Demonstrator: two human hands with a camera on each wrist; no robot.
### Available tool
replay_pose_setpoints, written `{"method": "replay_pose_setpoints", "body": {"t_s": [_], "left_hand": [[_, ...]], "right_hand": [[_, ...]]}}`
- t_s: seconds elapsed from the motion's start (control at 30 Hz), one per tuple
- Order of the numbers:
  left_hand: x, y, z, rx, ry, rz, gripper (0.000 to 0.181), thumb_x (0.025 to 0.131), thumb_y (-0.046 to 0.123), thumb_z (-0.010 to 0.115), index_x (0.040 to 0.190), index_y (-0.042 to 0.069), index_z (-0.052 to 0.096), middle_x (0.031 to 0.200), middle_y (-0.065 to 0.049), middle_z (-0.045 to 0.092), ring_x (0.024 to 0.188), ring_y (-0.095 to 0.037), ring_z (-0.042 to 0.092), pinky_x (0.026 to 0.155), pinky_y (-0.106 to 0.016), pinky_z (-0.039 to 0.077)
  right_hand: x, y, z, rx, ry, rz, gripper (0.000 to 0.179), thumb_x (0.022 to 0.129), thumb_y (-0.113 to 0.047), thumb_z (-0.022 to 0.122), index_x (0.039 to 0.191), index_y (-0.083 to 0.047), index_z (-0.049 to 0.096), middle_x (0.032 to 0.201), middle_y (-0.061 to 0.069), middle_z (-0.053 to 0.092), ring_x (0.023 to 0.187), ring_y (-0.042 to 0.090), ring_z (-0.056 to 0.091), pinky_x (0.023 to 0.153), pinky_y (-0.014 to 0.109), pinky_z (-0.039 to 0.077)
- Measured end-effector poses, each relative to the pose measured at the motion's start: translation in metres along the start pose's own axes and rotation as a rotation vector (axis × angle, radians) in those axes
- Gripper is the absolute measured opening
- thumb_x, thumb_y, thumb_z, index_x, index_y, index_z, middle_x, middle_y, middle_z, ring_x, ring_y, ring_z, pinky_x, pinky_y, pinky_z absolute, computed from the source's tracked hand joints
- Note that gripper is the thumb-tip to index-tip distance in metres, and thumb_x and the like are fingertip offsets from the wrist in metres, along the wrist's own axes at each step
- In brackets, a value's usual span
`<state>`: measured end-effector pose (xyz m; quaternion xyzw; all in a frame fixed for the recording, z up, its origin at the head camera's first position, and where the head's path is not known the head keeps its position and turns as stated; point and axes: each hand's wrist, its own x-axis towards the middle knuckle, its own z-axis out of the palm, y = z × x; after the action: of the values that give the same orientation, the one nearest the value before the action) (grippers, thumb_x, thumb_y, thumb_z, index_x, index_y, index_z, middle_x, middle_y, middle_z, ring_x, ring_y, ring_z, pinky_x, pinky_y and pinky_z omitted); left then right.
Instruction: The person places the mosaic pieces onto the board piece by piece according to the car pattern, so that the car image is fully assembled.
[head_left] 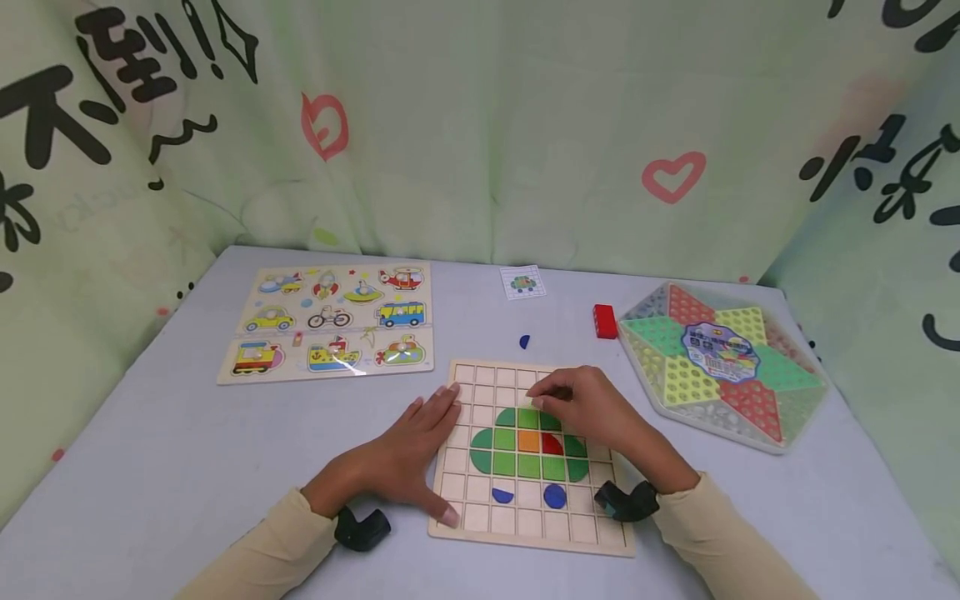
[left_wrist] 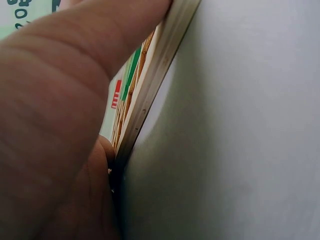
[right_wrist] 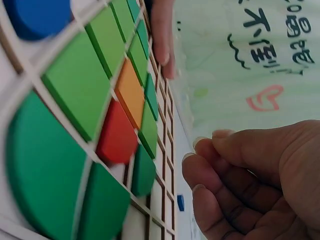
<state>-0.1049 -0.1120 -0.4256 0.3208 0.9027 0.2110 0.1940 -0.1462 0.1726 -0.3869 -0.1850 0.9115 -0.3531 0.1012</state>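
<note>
A square wooden grid board (head_left: 529,542) lies on the table. Green squares and rounded pieces, an orange square (head_left: 528,441) and a red rounded piece (right_wrist: 118,135) form a shape in its cells. A blue half-round piece (head_left: 502,496) and a blue round (head_left: 555,496) lie in its lower rows. My left hand (head_left: 405,450) rests spread along the board's left edge, the thumb at the lower corner; its wrist view shows the thumb against the board's side. My right hand (head_left: 581,400) is above the upper rows, fingers curled and thumb against the index fingertip, with nothing visible between them.
Behind the board lie a small blue piece (head_left: 524,342) and a card (head_left: 522,282) with a green picture on a grid. A vehicle puzzle (head_left: 330,321) is at the back left. A red block (head_left: 604,322) and a hexagonal star-patterned game box (head_left: 723,367) sit to the right.
</note>
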Motion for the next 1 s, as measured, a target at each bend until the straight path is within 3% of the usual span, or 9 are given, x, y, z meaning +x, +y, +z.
{"method": "replay_pose_setpoints", "body": {"t_s": [0.3,0.67,1.0], "left_hand": [[0.000,0.000,-0.001,0.014,-0.003,-0.016,0.133,0.063,0.071,0.075,0.156,0.004,0.007,0.162,-0.004,-0.011,0.147,-0.019,-0.011,0.116,-0.043,-0.002],[0.000,0.000,0.000,-0.005,0.011,0.002,0.133,0.063,0.070,0.077,0.155,0.002,0.009,0.162,-0.005,-0.010,0.147,-0.020,-0.010,0.117,-0.044,-0.001],[-0.001,0.001,-0.001,-0.001,0.005,0.008,0.132,0.064,0.067,0.078,0.155,0.001,0.009,0.162,-0.008,-0.009,0.147,-0.021,-0.009,0.116,-0.045,-0.001]], "right_hand": [[0.032,0.013,-0.006,0.036,0.076,-0.017,0.014,0.091,-0.010,0.070,0.102,-0.006,0.076,0.094,0.003,0.071,0.083,0.019,0.060,0.074,0.032,0.053],[0.065,0.022,-0.010,0.037,0.149,0.062,0.016,0.092,-0.010,0.068,0.106,-0.005,0.075,0.104,0.009,0.069,0.091,0.024,0.059,0.077,0.033,0.053],[0.086,0.033,-0.010,0.009,0.157,0.123,0.018,0.094,-0.010,0.064,0.108,-0.006,0.074,0.109,0.011,0.067,0.096,0.026,0.056,0.083,0.036,0.051]]}}
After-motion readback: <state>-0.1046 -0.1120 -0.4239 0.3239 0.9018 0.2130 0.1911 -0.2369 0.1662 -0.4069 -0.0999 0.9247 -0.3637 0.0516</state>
